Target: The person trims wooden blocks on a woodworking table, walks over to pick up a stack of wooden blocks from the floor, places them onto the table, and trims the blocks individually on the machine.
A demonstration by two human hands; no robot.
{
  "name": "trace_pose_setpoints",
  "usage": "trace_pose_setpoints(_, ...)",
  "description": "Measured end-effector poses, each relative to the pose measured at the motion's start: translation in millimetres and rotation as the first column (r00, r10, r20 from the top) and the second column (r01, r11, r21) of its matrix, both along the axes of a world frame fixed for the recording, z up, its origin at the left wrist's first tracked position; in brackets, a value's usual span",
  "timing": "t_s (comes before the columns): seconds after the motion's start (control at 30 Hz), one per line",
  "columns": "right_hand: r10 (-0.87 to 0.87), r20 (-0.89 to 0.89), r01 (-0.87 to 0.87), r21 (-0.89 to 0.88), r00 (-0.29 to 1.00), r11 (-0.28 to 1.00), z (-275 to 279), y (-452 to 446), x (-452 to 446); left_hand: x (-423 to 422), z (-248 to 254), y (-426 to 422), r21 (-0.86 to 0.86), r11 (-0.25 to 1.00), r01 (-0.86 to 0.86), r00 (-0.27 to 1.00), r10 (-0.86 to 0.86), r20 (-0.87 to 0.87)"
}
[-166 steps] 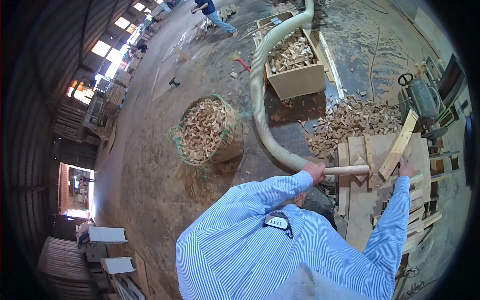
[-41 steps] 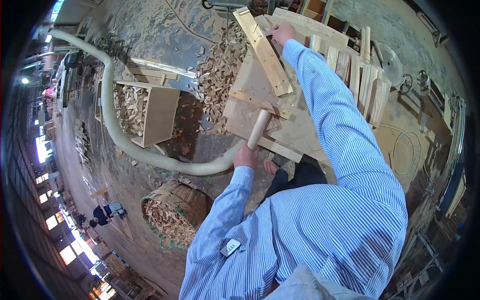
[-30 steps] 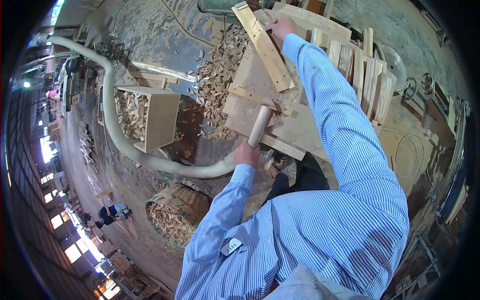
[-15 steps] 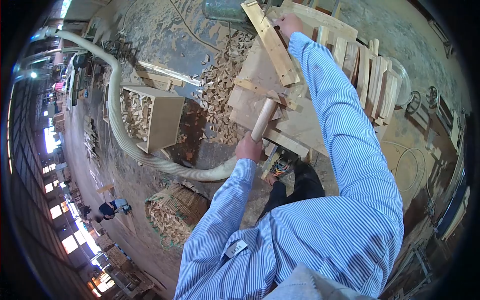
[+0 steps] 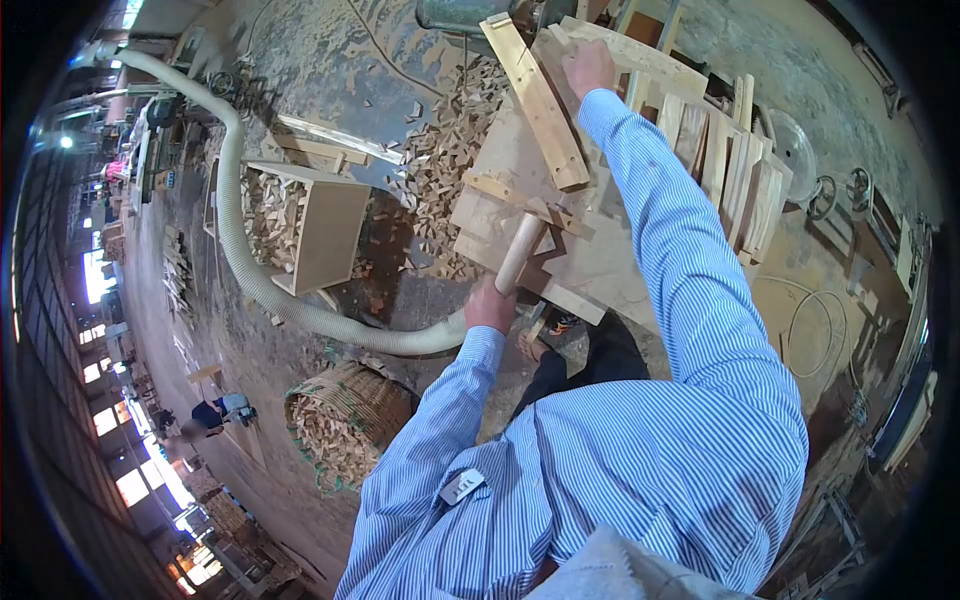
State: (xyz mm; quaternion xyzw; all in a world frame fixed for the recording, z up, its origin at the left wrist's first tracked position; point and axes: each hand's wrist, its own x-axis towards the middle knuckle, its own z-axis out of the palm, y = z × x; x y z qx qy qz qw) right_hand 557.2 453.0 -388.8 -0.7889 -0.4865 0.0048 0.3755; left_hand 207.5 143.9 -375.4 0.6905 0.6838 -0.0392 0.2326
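My left hand [image 5: 490, 306] is wrapped round a thick, round wooden handle [image 5: 522, 252], which slants up to a flat wooden bar [image 5: 500, 190] on the work table. At the table's far side, my right hand [image 5: 588, 68] has its fingers curled at the end of a pale board [image 5: 650, 65]. What those fingers hold, if anything, is hidden. Left of that hand, a long, slightly curved wooden strip [image 5: 540, 105] with holes lies across the plywood table top [image 5: 485, 215].
Upright wooden pieces [image 5: 715, 145] are stacked right of my right forearm. Triangular offcuts [image 5: 440, 190] cover the floor left of the table. Nearby are a box of offcuts [image 5: 330, 235], a ribbed hose [image 5: 235, 220] and a wicker basket [image 5: 385, 405]. A person [image 5: 215, 413] is far left.
My right hand has shifted slightly right and nearer, off the curved strip's side. The curved strip's near end has moved a little nearer. My left hand stays round the handle.
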Motion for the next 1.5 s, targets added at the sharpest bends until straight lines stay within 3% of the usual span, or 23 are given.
trace_pose_setpoints(0.03, -0.006, 0.005, 0.006, -0.004, 1.000, 1.000, -7, -4, -6, -6, 4, -6, -0.004, 1.000, 0.006, 1.000, -0.006, 0.005)
trace_pose_setpoints(0.1, 0.187, 0.097, -0.169, -0.170, 0.977, 0.971, -15, -7, -18, -13, 10, -13, -0.088, 0.995, -0.049, 0.999, 0.050, 0.000)
trace_pose_setpoints(0.13, 0.187, 0.109, -0.167, -0.173, 0.976, 0.971, 3, -20, -28, -19, 9, -19, -0.090, 0.995, -0.048, 0.999, 0.049, 0.012)
trace_pose_setpoints(0.2, 0.245, -0.182, -0.285, -0.239, 0.952, 0.928, 24, -44, -50, -30, 9, -26, -0.112, 0.993, -0.043, 0.999, 0.043, -0.006)
trace_pose_setpoints(0.23, 0.245, -0.176, -0.283, -0.243, 0.953, 0.928, 15, -45, -52, -34, 11, -29, -0.115, 0.992, -0.042, 0.999, 0.043, 0.000)
trace_pose_setpoints(0.3, 0.003, -0.185, -0.021, -0.096, 0.983, 0.995, 5, -56, -62, -45, 14, -40, -0.135, 0.990, -0.050, 0.998, 0.053, 0.015)
trace_pose_setpoints(0.33, 0.002, -0.181, -0.020, -0.098, 0.983, 0.995, 4, -58, -66, -50, 14, -44, -0.137, 0.989, -0.049, 0.998, 0.052, 0.018)
trace_pose_setpoints(0.4, -0.004, -0.230, -0.088, -0.389, 0.973, 0.917, 1, -58, -72, -60, 14, -51, -0.112, 0.994, -0.013, 0.999, 0.018, 0.049)
trace_pose_setpoints(0.63, -0.019, -0.295, -0.085, -0.336, 0.955, 0.938, -19, -33, -87, -79, 7, -67, -0.131, 0.990, -0.048, 0.997, 0.055, 0.057)
trace_pose_setpoints(0.73, -0.023, -0.198, -0.030, -0.260, 0.980, 0.965, -28, -19, -90, -82, 7, -69, -0.119, 0.992, -0.030, 0.996, 0.039, 0.079)
trace_pose_setpoints(1.0, -0.007, -0.387, -0.104, -0.265, 0.922, 0.959, -29, 2, -76, -73, -2, -60, -0.129, 0.991, -0.043, 0.998, 0.049, 0.047)
trace_pose_setpoints(1.13, -0.033, -0.389, -0.088, -0.288, 0.921, 0.954, -17, 8, -66, -61, 0, -48, -0.137, 0.990, -0.023, 0.996, 0.034, 0.077)
trace_pose_setpoints(1.2, -0.017, -0.266, -0.066, -0.298, 0.964, 0.952, -11, 13, -60, -50, 3, -39, -0.177, 0.983, -0.050, 0.998, 0.057, 0.032)
trace_pose_setpoints(1.33, -0.004, -0.315, -0.097, -0.303, 0.949, 0.948, -11, 32, -38, -30, -2, -21, -0.189, 0.980, -0.061, 0.998, 0.063, 0.000)
trace_pose_setpoints(1.5, 0.025, -0.110, -0.058, -0.315, 0.994, 0.947, -11, 63, -6, 6, 0, 9, -0.151, 0.987, -0.058, 0.998, 0.061, 0.015)
